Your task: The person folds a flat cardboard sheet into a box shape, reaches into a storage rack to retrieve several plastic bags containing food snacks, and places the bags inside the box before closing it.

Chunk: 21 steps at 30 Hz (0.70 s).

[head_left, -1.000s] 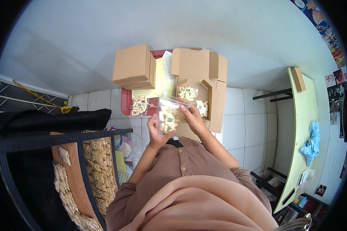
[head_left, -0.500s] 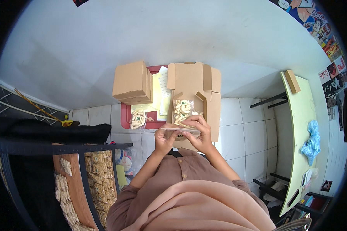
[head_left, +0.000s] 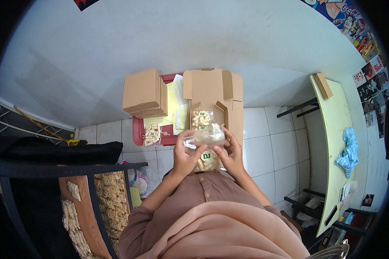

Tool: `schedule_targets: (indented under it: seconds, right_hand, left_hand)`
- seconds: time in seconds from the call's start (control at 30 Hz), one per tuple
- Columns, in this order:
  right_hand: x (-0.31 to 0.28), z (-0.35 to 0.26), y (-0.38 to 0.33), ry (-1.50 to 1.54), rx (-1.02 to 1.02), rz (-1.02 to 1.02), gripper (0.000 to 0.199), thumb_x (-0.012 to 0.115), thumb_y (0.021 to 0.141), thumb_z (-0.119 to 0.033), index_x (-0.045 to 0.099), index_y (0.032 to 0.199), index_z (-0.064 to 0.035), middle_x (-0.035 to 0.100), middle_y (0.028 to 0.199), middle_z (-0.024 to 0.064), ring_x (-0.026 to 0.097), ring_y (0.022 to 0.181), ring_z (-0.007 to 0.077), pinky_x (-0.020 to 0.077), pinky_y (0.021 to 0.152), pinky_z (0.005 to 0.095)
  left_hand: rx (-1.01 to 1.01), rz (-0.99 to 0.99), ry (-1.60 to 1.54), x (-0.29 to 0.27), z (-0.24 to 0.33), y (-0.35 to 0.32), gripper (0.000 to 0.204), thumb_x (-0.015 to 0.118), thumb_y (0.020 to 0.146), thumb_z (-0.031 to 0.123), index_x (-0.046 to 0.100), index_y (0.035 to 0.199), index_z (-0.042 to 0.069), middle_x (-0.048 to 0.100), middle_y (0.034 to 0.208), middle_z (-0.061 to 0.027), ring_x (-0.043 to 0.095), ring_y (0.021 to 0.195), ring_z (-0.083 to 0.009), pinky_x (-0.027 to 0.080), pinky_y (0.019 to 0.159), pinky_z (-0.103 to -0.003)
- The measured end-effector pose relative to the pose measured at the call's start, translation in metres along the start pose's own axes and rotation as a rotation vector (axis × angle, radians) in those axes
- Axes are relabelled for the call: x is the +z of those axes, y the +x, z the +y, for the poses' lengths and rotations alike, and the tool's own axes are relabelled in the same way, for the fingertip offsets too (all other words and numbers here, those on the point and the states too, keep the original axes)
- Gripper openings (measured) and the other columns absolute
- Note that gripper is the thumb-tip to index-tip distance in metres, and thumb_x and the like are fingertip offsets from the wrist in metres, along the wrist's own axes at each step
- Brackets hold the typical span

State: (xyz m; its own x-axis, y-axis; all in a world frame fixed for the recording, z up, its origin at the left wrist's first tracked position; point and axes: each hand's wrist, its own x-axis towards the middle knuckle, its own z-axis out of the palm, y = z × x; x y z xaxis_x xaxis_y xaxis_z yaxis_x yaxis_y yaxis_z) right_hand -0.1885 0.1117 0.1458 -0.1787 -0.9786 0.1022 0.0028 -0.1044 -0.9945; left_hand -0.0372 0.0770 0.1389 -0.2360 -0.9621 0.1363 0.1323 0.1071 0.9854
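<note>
Between my two hands is a clear plastic bag (head_left: 207, 156) with pale finger-shaped snack pieces in its lower part and a round white label with green print. My left hand (head_left: 187, 156) grips its left side, thumb on the front. On the other side my right hand (head_left: 231, 151) pinches it the same way. Behind the held bag lies an open cardboard box (head_left: 208, 86), lid raised towards the wall, with similar filled bags (head_left: 202, 119) inside. Another filled bag (head_left: 151, 133) rests left of the box on a red table (head_left: 138, 137).
Closed cardboard boxes (head_left: 140, 91) are stacked on the table's left, beside yellow and white papers (head_left: 176, 103). A dark-framed rack (head_left: 90, 181) at lower left holds many snack bags (head_left: 111, 194). At right, a pale yellow table (head_left: 333, 112) carries a blue plastic bag (head_left: 348, 153).
The held bag has tilted from edge-on so its labelled front now faces up towards me. My hands have spread to its two sides. The whole view has shifted slightly.
</note>
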Motion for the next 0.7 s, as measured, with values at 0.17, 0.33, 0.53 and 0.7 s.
schedule_targets:
  seconds: [0.17, 0.33, 0.53, 0.7]
  right_hand:
    - [0.000, 0.005, -0.001, 0.039, 0.100, 0.096, 0.060, 0.062, 0.078, -0.002, 0.033, 0.130, 0.0033, 0.063, 0.076, 0.0085, 0.061, 0.076, 0.0124, 0.0451, 0.071, 0.0233]
    - [0.014, 0.002, 0.001, 0.188, 0.072, 0.197, 0.022, 0.058, 0.082, -0.001, 0.046, 0.100, 0.0001, 0.062, 0.074, 0.0074, 0.062, 0.076, 0.0137, 0.0470, 0.067, 0.0225]
    - [0.006, 0.021, 0.003, 0.160, 0.018, 0.201, 0.012, 0.060, 0.081, -0.001, 0.052, 0.090, 0.0016, 0.061, 0.083, 0.0088, 0.062, 0.079, 0.0143, 0.0481, 0.066, 0.0237]
    - [0.001, 0.020, 0.001, 0.120, -0.003, 0.098, 0.020, 0.064, 0.078, -0.003, 0.057, 0.096, 0.0032, 0.062, 0.085, 0.0083, 0.061, 0.082, 0.0146, 0.0473, 0.071, 0.0244]
  left_hand:
    - [-0.108, 0.000, -0.172, -0.004, -0.004, 0.001, 0.047, 0.052, 0.088, 0.007, 0.029, 0.127, -0.002, 0.063, 0.092, -0.0177, 0.061, 0.088, -0.0175, 0.047, 0.078, -0.025]
    - [-0.067, 0.075, -0.039, -0.003, 0.006, 0.012, 0.066, 0.050, 0.089, 0.014, 0.008, 0.138, -0.002, 0.066, 0.077, -0.0143, 0.063, 0.082, -0.0162, 0.042, 0.083, -0.025]
    - [0.015, -0.056, -0.044, -0.008, -0.008, 0.012, 0.076, 0.051, 0.088, 0.011, -0.005, 0.138, 0.001, 0.064, 0.086, -0.0152, 0.062, 0.085, -0.0170, 0.045, 0.082, -0.028]
    - [-0.112, -0.070, -0.002, -0.012, -0.009, 0.010, 0.082, 0.054, 0.085, 0.009, -0.009, 0.139, 0.005, 0.065, 0.083, -0.0136, 0.062, 0.081, -0.0166, 0.046, 0.079, -0.028]
